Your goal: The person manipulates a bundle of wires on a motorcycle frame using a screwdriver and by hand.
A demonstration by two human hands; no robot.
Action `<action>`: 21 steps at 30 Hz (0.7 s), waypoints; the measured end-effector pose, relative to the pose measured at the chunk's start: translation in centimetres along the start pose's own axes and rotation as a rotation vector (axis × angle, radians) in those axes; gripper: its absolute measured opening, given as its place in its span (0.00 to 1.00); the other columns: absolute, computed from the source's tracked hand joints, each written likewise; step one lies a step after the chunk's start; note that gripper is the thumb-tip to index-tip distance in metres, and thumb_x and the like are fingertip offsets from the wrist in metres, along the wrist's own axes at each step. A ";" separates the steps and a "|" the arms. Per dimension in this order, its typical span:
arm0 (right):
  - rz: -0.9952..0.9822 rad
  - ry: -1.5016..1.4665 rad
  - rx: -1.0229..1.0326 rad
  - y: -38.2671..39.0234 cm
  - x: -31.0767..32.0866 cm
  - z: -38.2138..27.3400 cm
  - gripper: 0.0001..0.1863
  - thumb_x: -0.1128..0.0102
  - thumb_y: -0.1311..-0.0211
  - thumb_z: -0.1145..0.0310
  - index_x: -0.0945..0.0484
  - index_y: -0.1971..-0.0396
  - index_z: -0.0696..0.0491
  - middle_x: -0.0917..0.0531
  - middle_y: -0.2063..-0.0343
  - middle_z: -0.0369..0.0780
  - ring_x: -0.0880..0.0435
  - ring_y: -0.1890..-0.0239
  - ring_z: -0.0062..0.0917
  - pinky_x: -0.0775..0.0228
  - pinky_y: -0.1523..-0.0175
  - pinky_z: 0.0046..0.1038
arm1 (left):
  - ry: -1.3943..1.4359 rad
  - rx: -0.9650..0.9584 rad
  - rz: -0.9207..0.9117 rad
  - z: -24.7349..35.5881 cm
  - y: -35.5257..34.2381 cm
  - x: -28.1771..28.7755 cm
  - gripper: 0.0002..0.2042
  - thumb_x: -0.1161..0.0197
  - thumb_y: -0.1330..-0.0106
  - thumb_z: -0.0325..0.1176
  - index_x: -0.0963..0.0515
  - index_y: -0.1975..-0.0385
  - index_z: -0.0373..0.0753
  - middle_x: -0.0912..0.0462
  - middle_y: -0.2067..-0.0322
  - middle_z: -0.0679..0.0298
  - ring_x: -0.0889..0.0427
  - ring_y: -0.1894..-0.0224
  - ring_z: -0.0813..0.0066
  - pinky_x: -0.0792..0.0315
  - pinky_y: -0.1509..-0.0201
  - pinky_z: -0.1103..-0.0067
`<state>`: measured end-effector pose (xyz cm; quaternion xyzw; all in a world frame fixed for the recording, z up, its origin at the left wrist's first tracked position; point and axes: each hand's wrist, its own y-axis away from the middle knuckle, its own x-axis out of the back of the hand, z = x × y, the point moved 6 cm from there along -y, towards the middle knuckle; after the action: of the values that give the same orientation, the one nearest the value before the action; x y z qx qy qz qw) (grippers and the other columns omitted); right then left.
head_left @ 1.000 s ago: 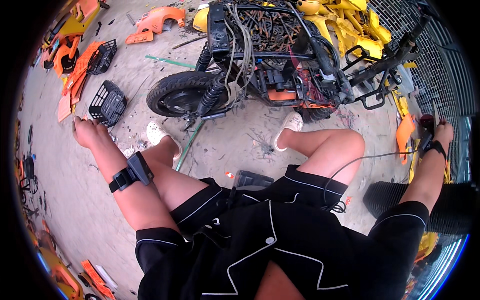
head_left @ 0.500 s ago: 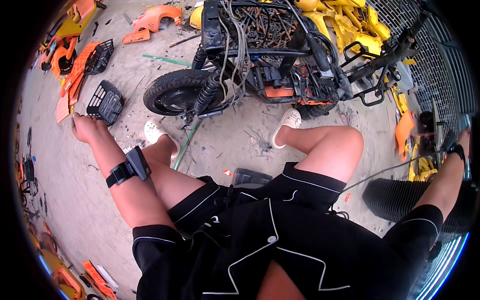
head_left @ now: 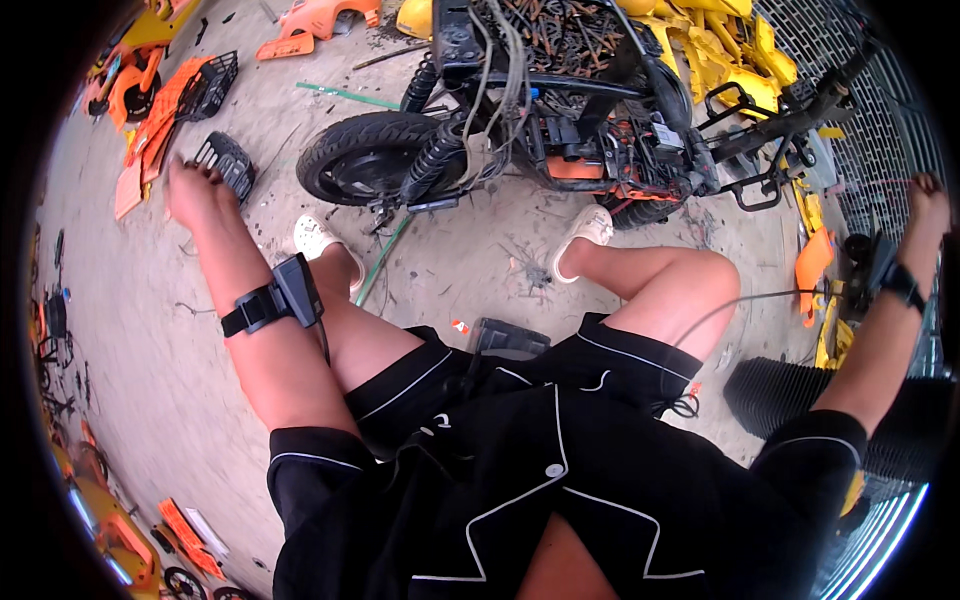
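Note:
My left hand [head_left: 203, 190] is raised at the left, its fingers curled and slightly blurred; what they hold, if anything, is hidden. Behind it in the picture lies a black plastic basket [head_left: 228, 165]. My right hand [head_left: 928, 207] is held out at the far right with fingers closed. A thin reddish line runs up to it from the left, too fine to name. In front of me, beyond my feet, is a stripped scooter frame [head_left: 600, 90] with its black rear wheel [head_left: 365, 160], hanging cables [head_left: 495, 90] and exposed wiring. Neither hand touches it.
Yellow body panels [head_left: 735, 70] pile up behind the frame; orange panels [head_left: 320, 22] lie at the back left. A green strip [head_left: 385, 258] crosses the concrete floor. A black ribbed stack [head_left: 790, 395] stands at my right. Black cables run from my wrist-strapped devices [head_left: 298, 288].
My right hand has risen along the right side, the thin reddish line with it. My left hand has shifted slightly right and up. The view has tilted a little.

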<state>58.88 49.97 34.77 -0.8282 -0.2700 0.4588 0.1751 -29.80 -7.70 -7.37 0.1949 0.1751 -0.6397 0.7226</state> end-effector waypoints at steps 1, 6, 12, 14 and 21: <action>0.019 0.435 -0.085 -0.9 1.4 -1.7 0.10 0.60 0.32 0.73 0.28 0.63 0.61 0.28 0.78 0.42 0.31 0.80 0.30 0.39 0.76 0.26 | 0.034 0.089 -0.083 -2.0 1.6 -2.2 0.06 0.42 0.33 0.32 0.28 0.64 0.36 0.30 0.77 0.67 0.35 0.81 0.80 0.41 0.82 0.82; -0.118 0.490 -0.137 19.7 -18.7 30.8 0.12 0.61 0.26 0.69 0.30 0.58 0.62 0.33 0.76 0.34 0.44 0.82 0.15 0.50 0.78 0.20 | -0.059 0.181 -0.427 1.4 7.6 -6.0 0.04 0.44 0.30 0.32 0.27 0.63 0.40 0.37 0.80 0.73 0.41 0.80 0.86 0.48 0.80 0.86; -0.272 0.767 -0.380 24.9 -24.9 41.8 0.14 0.56 0.26 0.64 0.26 0.54 0.58 0.29 0.77 0.31 0.42 0.84 0.10 0.53 0.79 0.15 | -0.094 0.363 -1.119 1.2 14.7 -9.1 0.07 0.44 0.31 0.33 0.26 0.58 0.38 0.37 0.77 0.74 0.45 0.81 0.89 0.51 0.81 0.88; -0.339 0.895 -0.540 26.6 -24.5 45.4 0.12 0.51 0.27 0.63 0.25 0.58 0.57 0.27 0.79 0.31 0.39 0.84 0.10 0.51 0.79 0.14 | -0.199 0.352 -1.248 1.1 17.0 -9.2 0.08 0.42 0.32 0.34 0.25 0.60 0.38 0.34 0.78 0.74 0.42 0.81 0.89 0.50 0.81 0.88; -0.519 0.792 -0.824 28.7 -22.1 53.3 0.09 0.46 0.30 0.66 0.24 0.62 0.56 0.23 0.77 0.32 0.28 0.76 0.12 0.35 0.71 0.15 | -0.379 0.382 -1.440 -0.8 21.5 -11.0 0.07 0.40 0.31 0.36 0.24 0.63 0.40 0.27 0.75 0.71 0.34 0.79 0.89 0.45 0.79 0.88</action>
<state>11.99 16.02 6.41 -0.8423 -0.5317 -0.0820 0.0338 -9.80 4.34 -1.29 0.0411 0.0183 -0.9940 0.0992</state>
